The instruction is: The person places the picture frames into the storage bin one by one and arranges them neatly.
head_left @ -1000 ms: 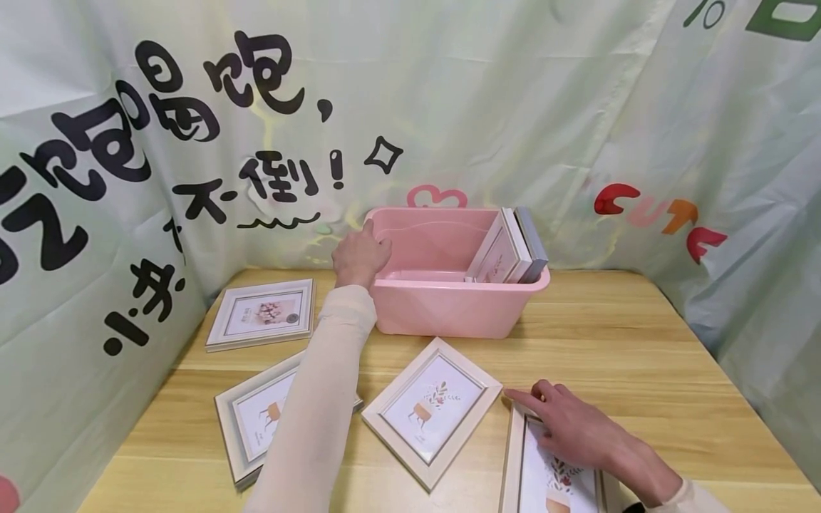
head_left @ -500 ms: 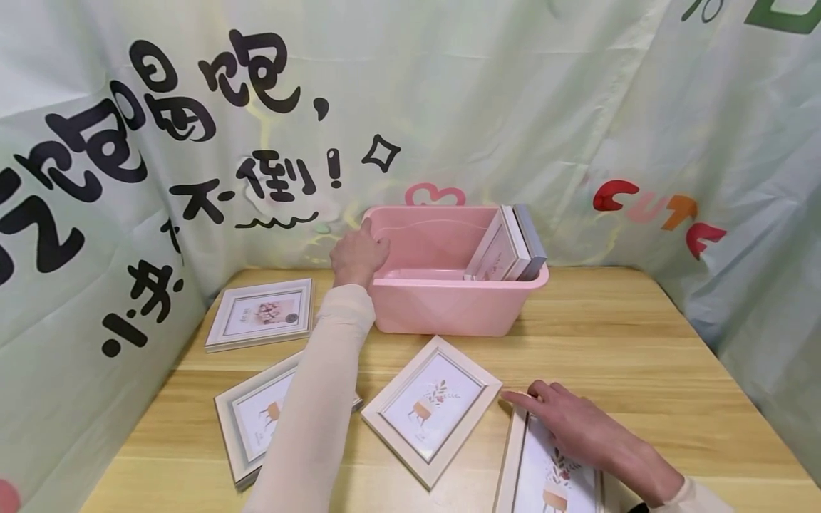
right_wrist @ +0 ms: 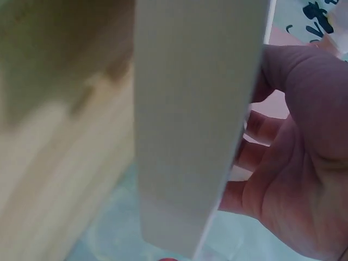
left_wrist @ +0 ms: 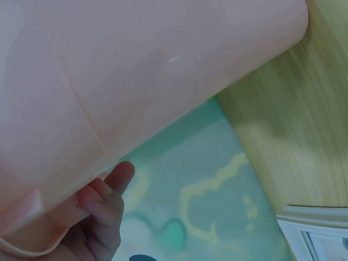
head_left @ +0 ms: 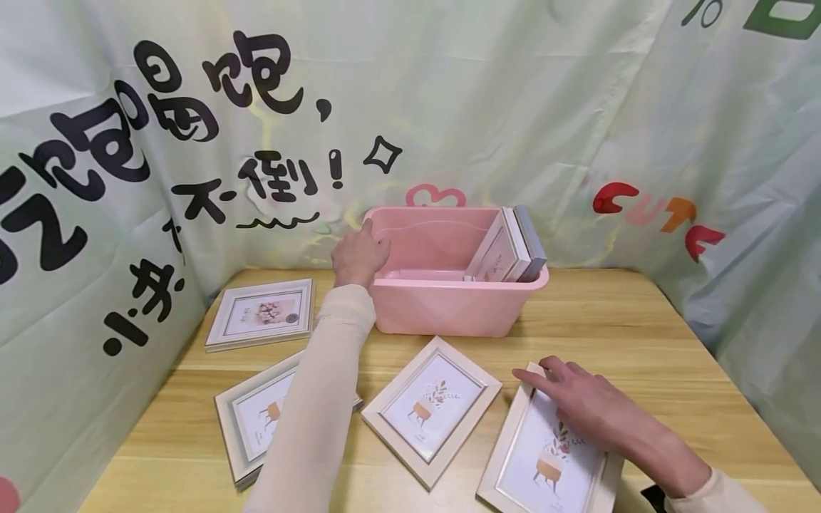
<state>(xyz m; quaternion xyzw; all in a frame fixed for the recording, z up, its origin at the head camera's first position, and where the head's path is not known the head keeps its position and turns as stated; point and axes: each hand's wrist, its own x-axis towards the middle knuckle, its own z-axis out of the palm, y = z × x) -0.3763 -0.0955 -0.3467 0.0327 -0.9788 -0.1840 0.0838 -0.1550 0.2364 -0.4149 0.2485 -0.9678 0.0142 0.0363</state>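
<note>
My left hand (head_left: 360, 256) holds the left rim of a pink plastic bin (head_left: 449, 310); in the left wrist view its fingers (left_wrist: 106, 217) curl beneath that rim. On the right, my right hand (head_left: 593, 406) grips a cream picture frame (head_left: 507, 474) by its upper end, with a potted-plant print facing up. The frame is tilted, and its pale side edge (right_wrist: 190, 125) fills the right wrist view, with the thumb and fingers at one side. Several picture frames (head_left: 513, 249) lean upright against the bin's right end.
Between the hands a cream picture frame (head_left: 432, 413) lies on the wooden table (head_left: 596, 313). To the left lie another plant-print frame (head_left: 246, 427), partly behind my left sleeve, and a white frame with a flower print (head_left: 263, 313). A printed curtain (head_left: 500, 128) hangs behind.
My right hand has moved slightly up and right with its picture frame, which is now turned and more of it shows. The left hand and bin have stayed put.
</note>
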